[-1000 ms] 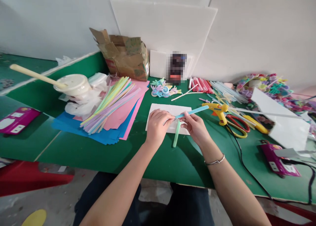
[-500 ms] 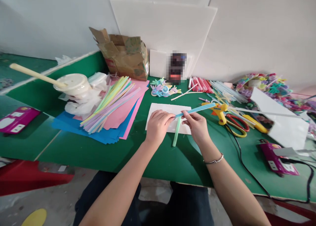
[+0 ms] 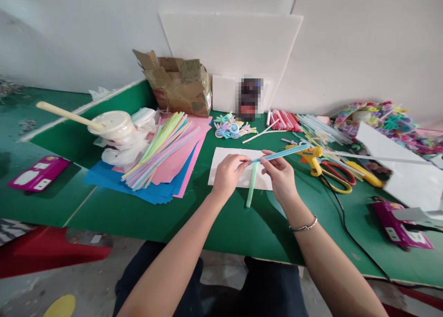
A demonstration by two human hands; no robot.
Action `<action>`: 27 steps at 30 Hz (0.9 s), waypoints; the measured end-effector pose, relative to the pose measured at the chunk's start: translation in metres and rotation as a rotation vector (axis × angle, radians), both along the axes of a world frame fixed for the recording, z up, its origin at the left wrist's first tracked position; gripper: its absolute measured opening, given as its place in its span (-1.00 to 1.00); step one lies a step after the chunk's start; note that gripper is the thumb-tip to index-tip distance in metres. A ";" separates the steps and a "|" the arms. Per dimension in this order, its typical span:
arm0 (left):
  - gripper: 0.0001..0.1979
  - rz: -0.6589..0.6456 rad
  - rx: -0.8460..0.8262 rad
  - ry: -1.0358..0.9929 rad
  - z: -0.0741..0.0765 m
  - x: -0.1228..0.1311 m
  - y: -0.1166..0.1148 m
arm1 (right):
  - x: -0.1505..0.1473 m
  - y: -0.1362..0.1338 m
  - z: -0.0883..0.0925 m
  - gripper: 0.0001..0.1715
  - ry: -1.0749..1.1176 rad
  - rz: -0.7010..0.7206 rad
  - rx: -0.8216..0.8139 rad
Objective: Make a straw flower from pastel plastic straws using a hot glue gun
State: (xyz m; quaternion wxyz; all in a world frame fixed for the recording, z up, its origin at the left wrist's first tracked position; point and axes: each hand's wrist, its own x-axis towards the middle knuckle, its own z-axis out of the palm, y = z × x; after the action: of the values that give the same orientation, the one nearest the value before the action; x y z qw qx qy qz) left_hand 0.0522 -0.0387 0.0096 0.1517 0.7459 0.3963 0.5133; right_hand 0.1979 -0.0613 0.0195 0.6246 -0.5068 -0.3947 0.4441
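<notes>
My left hand and my right hand both pinch a blue straw that runs up to the right above the green table. A pale green straw hangs down between the two hands, its upper end at my fingertips. Under the hands lies a white sheet. A silver bracelet is on my right wrist.
A bundle of pastel straws lies on pink and blue paper at the left, beside a lidded cup. A yellow glue gun and scissors lie to the right. A cardboard box and coiled straw pieces sit behind.
Both hands have lifted the blue straw slightly and shifted right. The view has tilted a little; the table's things appear lower and to the right.
</notes>
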 end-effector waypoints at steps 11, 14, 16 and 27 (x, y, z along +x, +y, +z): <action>-0.92 -0.084 -0.037 0.031 0.013 0.006 0.034 | 0.001 0.021 0.014 -0.68 0.126 -0.084 0.021; -0.94 -0.098 0.004 0.022 0.006 0.010 0.039 | 0.005 0.028 0.012 -0.62 0.184 -0.083 -0.025; -0.94 -0.111 0.030 0.070 0.000 0.008 0.041 | 0.006 0.029 0.007 -0.60 0.192 -0.077 -0.053; -0.91 -0.135 -0.070 0.009 -0.001 -0.002 0.043 | 0.000 0.022 0.001 -0.65 0.201 -0.041 -0.055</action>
State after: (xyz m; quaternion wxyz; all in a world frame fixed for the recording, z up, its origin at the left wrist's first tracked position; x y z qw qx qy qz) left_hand 0.0504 0.0041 0.0087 0.2104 0.7674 0.3634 0.4845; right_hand 0.1978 -0.0395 0.0203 0.6560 -0.4846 -0.3070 0.4905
